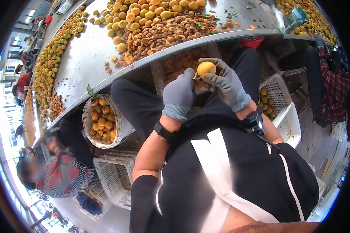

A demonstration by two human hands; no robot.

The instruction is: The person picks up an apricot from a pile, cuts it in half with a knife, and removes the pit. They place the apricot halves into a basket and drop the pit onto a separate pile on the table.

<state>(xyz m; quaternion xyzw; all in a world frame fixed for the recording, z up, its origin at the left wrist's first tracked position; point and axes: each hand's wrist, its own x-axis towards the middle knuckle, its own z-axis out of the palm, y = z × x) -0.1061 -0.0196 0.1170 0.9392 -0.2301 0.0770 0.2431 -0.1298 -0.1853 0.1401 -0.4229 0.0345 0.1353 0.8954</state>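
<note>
My right hand (224, 80), in a grey glove, holds a yellow-orange fruit (206, 69) between thumb and fingers. Close beside it, my left hand (179, 95), also gloved, is closed around a small tool (195, 75) whose metal end points at the fruit. Most of that tool is hidden by the fingers. Both hands are above my lap, over a crate (158, 77) of orange fruit pieces under the table edge.
The metal table (79, 58) carries whole fruit and a heap of brown pits (159, 37). A white bucket (122, 126) of fruit stands at left, crates (118, 174) below it. Co-workers sit at left (66, 171) and right (334, 89).
</note>
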